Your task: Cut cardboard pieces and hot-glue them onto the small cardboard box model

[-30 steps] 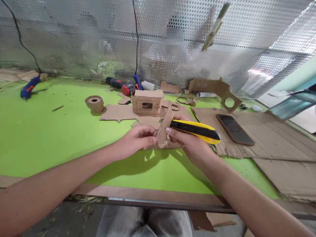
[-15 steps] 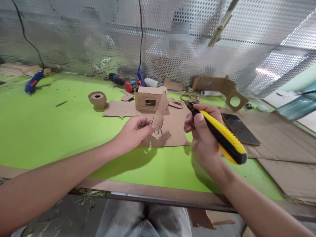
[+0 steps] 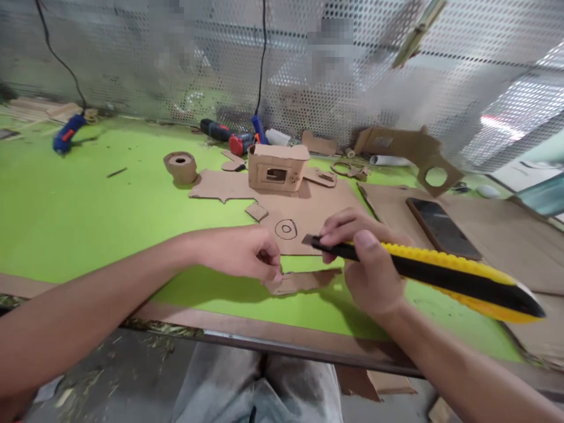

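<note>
My left hand (image 3: 240, 254) pinches one end of a narrow cardboard strip (image 3: 308, 281) low over the green table near its front edge. In my right hand (image 3: 368, 258) is a yellow and black utility knife (image 3: 440, 279), its short blade pointing left toward the drawn rings. Just behind both hands lies a flat cardboard sheet (image 3: 326, 211) with two rings drawn in dark ink. A small cardboard square (image 3: 256, 212) rests at its left edge. On the sheet's far part stands a small cardboard box (image 3: 278, 167) with a window cut in its front.
A cardboard spool (image 3: 180, 168) stands left of the sheet. Glue guns (image 3: 68, 134) and a cordless drill (image 3: 227, 134) lie toward the mesh wall. To the right, a phone (image 3: 443, 228) lies on large cardboard (image 3: 497, 235). A cut cardboard piece with a hole (image 3: 403, 150) sits behind.
My left hand has lowered the strip from upright before the box to nearly flat near the table's front edge. The knife has swung lower and flatter. The small square and drawn rings are now uncovered.
</note>
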Demonstrator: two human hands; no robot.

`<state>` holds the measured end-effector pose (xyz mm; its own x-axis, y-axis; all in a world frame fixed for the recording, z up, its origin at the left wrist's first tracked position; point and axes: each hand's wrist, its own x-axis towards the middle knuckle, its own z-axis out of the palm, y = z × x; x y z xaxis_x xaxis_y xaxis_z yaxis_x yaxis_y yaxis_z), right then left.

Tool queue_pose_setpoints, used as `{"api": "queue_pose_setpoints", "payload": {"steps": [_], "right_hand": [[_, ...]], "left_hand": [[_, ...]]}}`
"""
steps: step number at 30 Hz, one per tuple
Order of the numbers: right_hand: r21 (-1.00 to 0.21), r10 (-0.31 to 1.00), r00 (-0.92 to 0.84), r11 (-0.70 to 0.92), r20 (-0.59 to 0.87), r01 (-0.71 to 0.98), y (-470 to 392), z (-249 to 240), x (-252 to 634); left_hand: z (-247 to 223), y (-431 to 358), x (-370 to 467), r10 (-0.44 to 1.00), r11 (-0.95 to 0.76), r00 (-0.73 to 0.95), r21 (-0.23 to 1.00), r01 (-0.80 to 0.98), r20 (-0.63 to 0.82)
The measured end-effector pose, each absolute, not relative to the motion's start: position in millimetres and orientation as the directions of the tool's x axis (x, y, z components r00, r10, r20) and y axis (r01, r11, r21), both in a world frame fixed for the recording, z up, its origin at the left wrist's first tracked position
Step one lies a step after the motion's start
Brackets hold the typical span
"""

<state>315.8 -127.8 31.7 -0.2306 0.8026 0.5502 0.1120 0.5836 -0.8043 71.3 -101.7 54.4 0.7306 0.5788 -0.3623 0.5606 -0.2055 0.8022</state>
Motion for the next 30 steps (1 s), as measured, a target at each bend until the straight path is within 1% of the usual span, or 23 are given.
{"api": "queue_pose_setpoints", "payload": {"steps": [2,3,6,8,11,12,14,19,23,27,30], "right_hand": [[-0.833,0.802,-0.306,0.551,0.514,0.045,-131.2,26.4,312.9],[-0.838,0.797,-0.339,0.543,0.500,0.041,-132.9,24.6,311.3],[-0.849,0.805,-0.383,0.521,0.453,0.090,-136.2,23.8,307.4],[-0.860,0.830,-0.390,0.487,0.400,0.154,-136.5,25.3,305.7],[-0.858,0.834,-0.447,0.459,0.325,0.232,-135.5,26.6,303.8],[-0.857,0.830,-0.460,0.458,0.315,0.238,-135.1,26.8,303.0],[-0.859,0.829,-0.467,0.453,0.308,0.239,-134.3,27.3,300.9],[-0.857,0.830,-0.462,0.456,0.312,0.239,-133.5,31.6,294.7],[-0.827,0.799,-0.490,0.509,0.350,0.240,-134.3,34.0,295.3],[-0.856,0.810,-0.520,0.450,0.271,0.255,-134.4,34.8,299.0],[-0.851,0.813,-0.535,0.434,0.229,0.296,-135.0,36.6,300.3]], "left_hand": [[57.8,-101.0,68.8,0.602,-0.232,0.702,0.758,0.609,-0.380],[58.5,-101.3,68.4,0.631,-0.233,0.679,0.743,0.627,-0.375],[59.1,-105.2,70.3,0.697,-0.217,0.625,0.728,0.651,-0.351],[60.3,-109.3,72.8,0.721,-0.258,0.617,0.705,0.661,-0.315],[63.0,-112.6,75.3,0.745,-0.356,0.604,0.595,0.720,-0.285],[63.7,-112.5,75.5,0.749,-0.381,0.598,0.554,0.740,-0.284],[64.6,-110.8,75.4,0.746,-0.403,0.595,0.509,0.761,-0.298],[66.5,-107.7,75.7,0.729,-0.365,0.575,0.500,0.785,-0.370],[66.8,-108.4,78.1,0.740,-0.359,0.564,0.494,0.792,-0.366],[65.0,-106.9,79.6,0.725,-0.347,0.566,0.501,0.793,-0.393],[64.1,-106.0,79.8,0.709,-0.332,0.567,0.511,0.793,-0.419]]}}
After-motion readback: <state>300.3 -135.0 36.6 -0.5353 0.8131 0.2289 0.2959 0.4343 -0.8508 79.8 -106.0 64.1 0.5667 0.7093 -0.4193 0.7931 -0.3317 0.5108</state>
